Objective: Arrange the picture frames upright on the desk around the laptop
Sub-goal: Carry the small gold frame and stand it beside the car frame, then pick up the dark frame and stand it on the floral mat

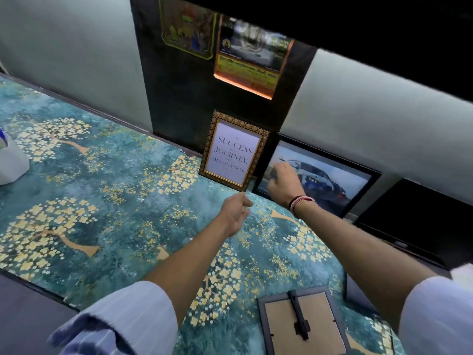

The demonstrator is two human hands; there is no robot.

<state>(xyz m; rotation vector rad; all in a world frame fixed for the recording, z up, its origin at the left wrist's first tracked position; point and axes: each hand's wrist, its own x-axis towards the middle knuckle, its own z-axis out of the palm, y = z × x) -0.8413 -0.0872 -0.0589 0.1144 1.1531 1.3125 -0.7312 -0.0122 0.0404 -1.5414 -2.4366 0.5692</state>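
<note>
Head view, near to far: a grey frame (pixel 303 326) lies face-down at the bench's (pixel 102 190) near edge. My left hand (pixel 235 213) hangs released below the upright gold frame (pixel 234 149) by the far edge; my right hand (pixel 281 181), loosely curled, grasps nothing before the car picture (pixel 320 178). Frames look stiff, light, glass-fronted; I'd grip the side rails.

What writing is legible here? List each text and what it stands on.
"SUCCESS", "JOURNEY," and "DESTINATION": gold-framed print standing at the back of the desk; its small words are blurred.
Poster with yellow band on the dark wall panel: lettering too blurred to read.
Car picture, face-down frame: no text.
</note>
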